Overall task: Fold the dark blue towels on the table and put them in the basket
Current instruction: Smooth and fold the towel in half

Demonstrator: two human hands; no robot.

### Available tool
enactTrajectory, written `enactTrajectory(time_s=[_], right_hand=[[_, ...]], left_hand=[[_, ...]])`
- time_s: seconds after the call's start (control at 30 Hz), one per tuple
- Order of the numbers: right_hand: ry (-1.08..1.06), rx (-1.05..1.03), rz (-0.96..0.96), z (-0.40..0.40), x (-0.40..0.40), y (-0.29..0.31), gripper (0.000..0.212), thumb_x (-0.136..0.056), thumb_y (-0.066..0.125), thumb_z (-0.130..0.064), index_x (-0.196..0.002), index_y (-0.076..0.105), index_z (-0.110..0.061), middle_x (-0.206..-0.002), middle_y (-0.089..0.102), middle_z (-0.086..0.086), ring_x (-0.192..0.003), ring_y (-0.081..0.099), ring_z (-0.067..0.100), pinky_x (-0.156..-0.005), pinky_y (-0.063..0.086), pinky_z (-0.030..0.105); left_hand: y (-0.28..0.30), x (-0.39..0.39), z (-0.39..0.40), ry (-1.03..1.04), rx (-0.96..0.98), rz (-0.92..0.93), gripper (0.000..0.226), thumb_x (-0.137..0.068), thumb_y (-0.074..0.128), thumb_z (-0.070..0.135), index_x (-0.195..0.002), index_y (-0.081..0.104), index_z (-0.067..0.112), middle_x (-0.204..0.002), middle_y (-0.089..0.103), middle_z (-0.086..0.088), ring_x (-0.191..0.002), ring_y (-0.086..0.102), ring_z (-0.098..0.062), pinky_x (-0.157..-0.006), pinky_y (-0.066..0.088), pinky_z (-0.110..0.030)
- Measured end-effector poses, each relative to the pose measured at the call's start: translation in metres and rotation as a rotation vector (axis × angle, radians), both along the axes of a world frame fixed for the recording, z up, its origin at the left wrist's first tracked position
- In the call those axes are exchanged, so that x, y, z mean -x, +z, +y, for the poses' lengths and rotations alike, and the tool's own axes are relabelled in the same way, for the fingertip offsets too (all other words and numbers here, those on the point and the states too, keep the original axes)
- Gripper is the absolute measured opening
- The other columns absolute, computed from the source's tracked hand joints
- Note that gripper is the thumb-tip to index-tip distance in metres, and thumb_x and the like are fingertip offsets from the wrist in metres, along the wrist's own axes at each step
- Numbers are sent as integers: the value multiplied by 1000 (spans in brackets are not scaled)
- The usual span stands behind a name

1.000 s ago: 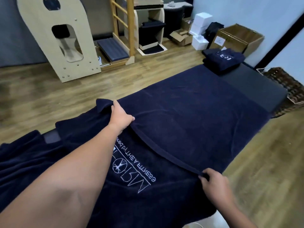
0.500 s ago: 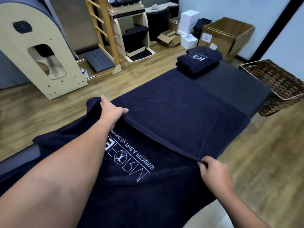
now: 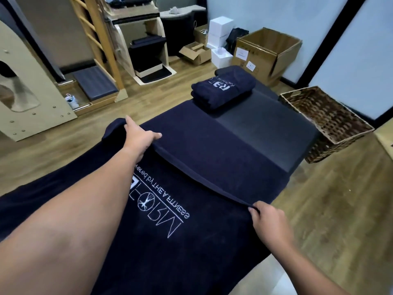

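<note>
A large dark blue towel (image 3: 202,150) with white lettering lies spread over the black padded table (image 3: 265,128). Its near part is doubled over the far part, and the folded edge runs diagonally between my hands. My left hand (image 3: 138,137) grips that edge at the table's left side. My right hand (image 3: 268,218) pinches the same edge at the right side. A folded dark blue towel (image 3: 223,90) with a white logo sits at the table's far end. The brown wicker basket (image 3: 325,122) stands on the floor to the right of the table's far end.
More dark blue towel (image 3: 21,207) lies bunched at the near left. An open cardboard box (image 3: 265,52), white boxes (image 3: 220,28) and wooden exercise equipment (image 3: 27,99) stand on the wooden floor behind and to the left of the table.
Both hands have carried the towel's edge farther along the table, so the doubled part covers more. The camera has swung right, bringing the basket fully into view.
</note>
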State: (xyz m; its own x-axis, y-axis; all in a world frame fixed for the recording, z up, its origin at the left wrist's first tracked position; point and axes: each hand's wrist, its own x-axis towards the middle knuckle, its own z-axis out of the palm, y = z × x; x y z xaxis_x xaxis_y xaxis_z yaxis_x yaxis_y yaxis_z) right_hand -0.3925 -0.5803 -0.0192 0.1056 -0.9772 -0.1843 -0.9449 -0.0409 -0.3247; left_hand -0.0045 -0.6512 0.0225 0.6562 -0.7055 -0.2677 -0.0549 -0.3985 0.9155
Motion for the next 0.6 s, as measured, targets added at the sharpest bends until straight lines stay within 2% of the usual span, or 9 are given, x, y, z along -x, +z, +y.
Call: enactTrajectory(time_s=[0.2,0.33,0.43,0.6], right_hand=[[2,-16,35,-70,25,-5,26,-101,52,-36,-82,61,-21,-71,63,-6,-71,58,19,-58,46,37],[-7,-42,16,-108,46,-11,25,-100,54,-35,-83,64,-21,-69,64,-6,-61,50,15,-58,46,35],[-6,-24,19,-130,63,-22,23,-99,56,-38,-82,62,-24,-65,62,-7,-62,58,18,-56,49,37],[15,-73,-37,-179,99,-39,18,-97,58,-38,-88,65,-25,-69,66,-5,-72,66,25,-63,53,40]], left_hand=[[-19,25,-80,-28,-33,43,121,-84,80,9,-161,-13,21,-169,-12,-3,-155,8,-21,-102,22,-23],[-21,43,-123,-21,-49,47,123,-82,82,10,-161,-12,21,-170,-7,-3,-155,11,-22,-116,23,-31],[-27,51,-151,-34,-78,72,127,-79,84,12,-161,-12,23,-170,1,-7,-153,17,-25,-119,26,-37],[-29,76,-202,-13,-85,31,125,-79,84,10,-161,-10,22,-170,2,-4,-153,18,-24,-114,28,-32]])
